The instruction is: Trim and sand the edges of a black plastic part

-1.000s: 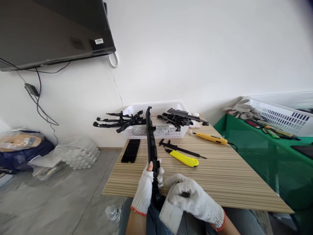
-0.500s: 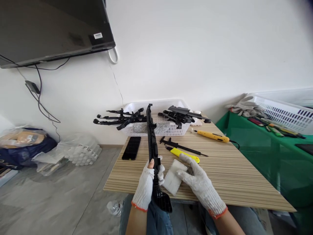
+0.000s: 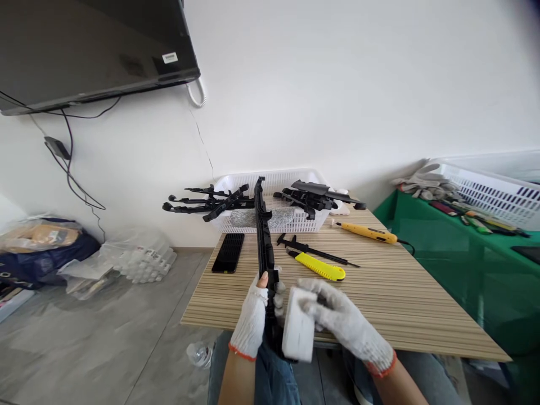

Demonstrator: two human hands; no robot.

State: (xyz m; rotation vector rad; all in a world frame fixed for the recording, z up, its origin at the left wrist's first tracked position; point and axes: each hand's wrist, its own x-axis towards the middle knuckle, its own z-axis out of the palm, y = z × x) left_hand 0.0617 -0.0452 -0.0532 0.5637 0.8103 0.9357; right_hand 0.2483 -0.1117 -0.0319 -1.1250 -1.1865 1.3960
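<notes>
My left hand (image 3: 255, 309), in a white knitted glove with a bare thumb tip, is wrapped round a long black plastic part (image 3: 263, 242). The part points away from me and its near end lies over my lap. In my right hand (image 3: 337, 312), also gloved, a white rectangular block like a sponge (image 3: 298, 332) is gripped between thumb and fingers. The block stands on end beside the black part and covers its near end; whether they touch I cannot tell. The right hand is slightly blurred.
On the wooden table (image 3: 400, 304) lie a phone (image 3: 228, 253), a black caliper (image 3: 312, 248), a yellow utility knife (image 3: 320, 266) and a yellow corded tool (image 3: 369, 232). Black parts (image 3: 228, 202) rest across a white basket (image 3: 276, 225) at the back. A green table (image 3: 447, 247) stands right.
My right hand has closed on the white block and lifted it off the table, tipping it upright and moving it nearer to me. My left hand still holds the black part.
</notes>
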